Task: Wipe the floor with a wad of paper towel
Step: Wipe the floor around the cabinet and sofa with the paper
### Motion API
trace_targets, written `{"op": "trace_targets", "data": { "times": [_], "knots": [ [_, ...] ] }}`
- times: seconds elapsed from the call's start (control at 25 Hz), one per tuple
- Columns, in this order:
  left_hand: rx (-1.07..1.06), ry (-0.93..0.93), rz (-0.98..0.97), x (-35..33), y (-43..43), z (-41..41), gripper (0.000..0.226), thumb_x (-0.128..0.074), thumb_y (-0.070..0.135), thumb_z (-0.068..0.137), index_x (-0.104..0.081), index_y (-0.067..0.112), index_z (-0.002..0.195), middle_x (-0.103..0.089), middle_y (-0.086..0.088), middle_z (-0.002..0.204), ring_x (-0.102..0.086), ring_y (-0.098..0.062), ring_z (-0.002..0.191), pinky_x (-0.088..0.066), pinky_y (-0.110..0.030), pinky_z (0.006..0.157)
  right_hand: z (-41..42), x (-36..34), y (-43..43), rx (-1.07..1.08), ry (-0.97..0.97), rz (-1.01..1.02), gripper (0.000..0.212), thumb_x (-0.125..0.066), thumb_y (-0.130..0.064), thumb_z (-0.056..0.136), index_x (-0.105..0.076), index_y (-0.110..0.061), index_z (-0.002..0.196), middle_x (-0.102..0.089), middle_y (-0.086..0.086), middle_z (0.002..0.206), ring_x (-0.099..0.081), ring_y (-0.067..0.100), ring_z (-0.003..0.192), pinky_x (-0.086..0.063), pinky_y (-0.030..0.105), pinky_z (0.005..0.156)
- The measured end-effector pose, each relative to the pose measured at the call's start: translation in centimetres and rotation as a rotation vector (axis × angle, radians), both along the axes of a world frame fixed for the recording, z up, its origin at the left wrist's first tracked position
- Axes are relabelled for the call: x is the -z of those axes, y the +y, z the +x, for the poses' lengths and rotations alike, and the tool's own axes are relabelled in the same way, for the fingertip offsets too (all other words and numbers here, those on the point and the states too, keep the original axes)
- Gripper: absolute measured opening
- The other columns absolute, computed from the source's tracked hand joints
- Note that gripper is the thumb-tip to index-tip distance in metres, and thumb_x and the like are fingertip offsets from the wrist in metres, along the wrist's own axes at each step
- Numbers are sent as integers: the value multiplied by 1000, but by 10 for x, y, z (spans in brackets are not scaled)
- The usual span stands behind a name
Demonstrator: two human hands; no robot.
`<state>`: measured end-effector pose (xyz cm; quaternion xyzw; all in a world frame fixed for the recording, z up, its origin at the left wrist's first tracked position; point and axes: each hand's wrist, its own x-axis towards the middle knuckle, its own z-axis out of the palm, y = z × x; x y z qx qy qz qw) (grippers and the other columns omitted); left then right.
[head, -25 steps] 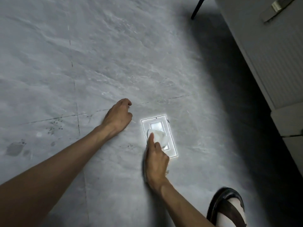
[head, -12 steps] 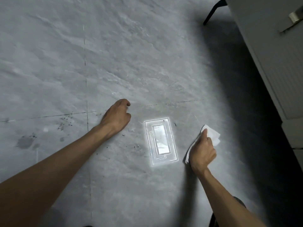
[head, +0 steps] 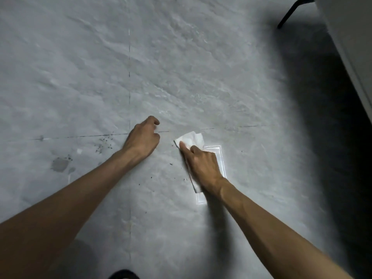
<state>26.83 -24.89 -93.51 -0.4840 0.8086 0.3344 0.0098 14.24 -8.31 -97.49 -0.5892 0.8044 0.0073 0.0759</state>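
A white wad of paper towel (head: 191, 138) lies on the grey tiled floor (head: 181, 67), just right of centre. My right hand (head: 203, 166) grips it and presses it down, with the index finger stretched over its left edge. Part of the towel runs back under the palm. My left hand (head: 142, 138) rests on the floor a little to the left of the towel, on a tile joint. Its fingers are curled and hold nothing.
Dark specks (head: 102, 143) and a grey stain (head: 59, 165) mark the floor left of my left hand. A bright light reflection (head: 220, 158) shows beside my right hand. A white panel (head: 352, 47) and a black leg (head: 289, 13) stand at the right, over deep shadow.
My right hand has swept the towel from the right back leftward and forward, past the bright reflection and closer to my left hand. My left hand has stayed put.
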Motion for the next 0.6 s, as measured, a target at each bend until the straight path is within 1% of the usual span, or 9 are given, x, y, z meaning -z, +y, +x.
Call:
{"op": "trace_targets", "data": {
  "times": [0.08,0.16,0.28,0.36,0.44,0.48,0.52,0.6],
  "knots": [
    [-44,-5,10,-2,-8,11,38,-47,11,89,-46,20,127,-56,-5,133,-56,-25,111,-44,-28,85,-18,0,47,297,83,-26,53,-57,-9,86,-48,-17,138,-63,9,85,-60,36,54,-35,31,45],
    [-84,-6,19,-4,-16,18,38,-47,12,90,-46,19,128,-55,-6,134,-55,-25,112,-44,-29,86,-15,-2,89,545,115,28,56,-55,-4,85,-46,-15,140,-63,12,86,-60,36,56,-32,31,48],
    [-108,8,28,-10,-21,29,38,-48,12,90,-46,18,128,-55,-7,134,-55,-25,114,-46,-30,90,18,2,94,715,52,80,53,-53,2,84,-48,-9,136,-65,14,82,-60,34,53,-32,29,47],
    [-122,25,14,-11,-21,41,37,-48,12,90,-47,19,126,-57,-7,131,-57,-26,111,-48,-32,90,34,-1,63,687,28,79,53,-57,5,82,-51,-7,134,-65,14,79,-60,33,51,-33,28,46],
    [-129,28,-10,-8,-20,57,36,-48,11,88,-49,20,123,-59,-7,128,-58,-26,107,-47,-29,84,48,-2,18,614,11,88,53,-57,3,84,-50,-9,135,-66,11,82,-61,32,54,-32,28,46],
    [-127,25,-22,-6,-19,65,36,-48,10,87,-50,21,121,-60,-6,127,-59,-26,106,-45,-27,82,58,-1,-6,559,19,60,55,-58,3,83,-50,-10,136,-66,10,83,-62,32,55,-31,27,46],
    [-132,20,-36,-5,-18,74,36,-48,10,86,-51,22,120,-61,-6,125,-59,-26,106,-43,-26,81,72,0,-30,475,20,18,56,-60,4,80,-52,-8,134,-66,10,82,-62,31,53,-31,27,45],
    [-197,26,-91,-5,-19,92,34,-49,9,85,-56,22,115,-65,-4,119,-60,-24,105,-43,-25,81,101,0,-66,236,-7,-46,58,-62,6,73,-55,-4,130,-65,13,80,-60,32,48,-29,27,43]
  ]
}}
